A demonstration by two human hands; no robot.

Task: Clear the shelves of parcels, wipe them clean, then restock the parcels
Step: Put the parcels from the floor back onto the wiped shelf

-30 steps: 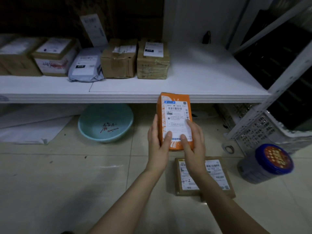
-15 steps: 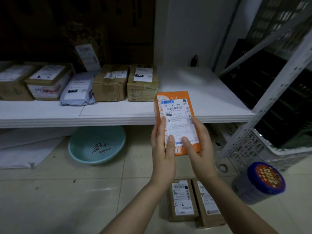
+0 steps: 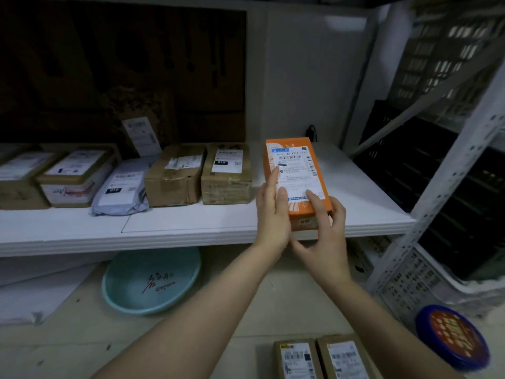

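Shelf point(image 3: 191, 222): ran across mid-frame, from the left edge to the upright post point(image 3: 451, 181) at right.
Row of parcels point(image 3: 175, 179): stood on the shelf side by side, from far left to centre.
Held parcel point(image 3: 296, 170): was at centre, just right of the row's last box, over the shelf's front. The left hand point(image 3: 273, 214) was on its left side, the right hand point(image 3: 325, 231) at its lower right.
Basin point(image 3: 151, 280): lay on the floor under the shelf, lower left of centre.
Two floor parcels point(image 3: 297, 359): lay side by side at the bottom edge.
Lidded tub point(image 3: 453, 337): stood on the floor to their right.
Mesh crate point(image 3: 410, 283): sat behind the tub, at the post's foot.
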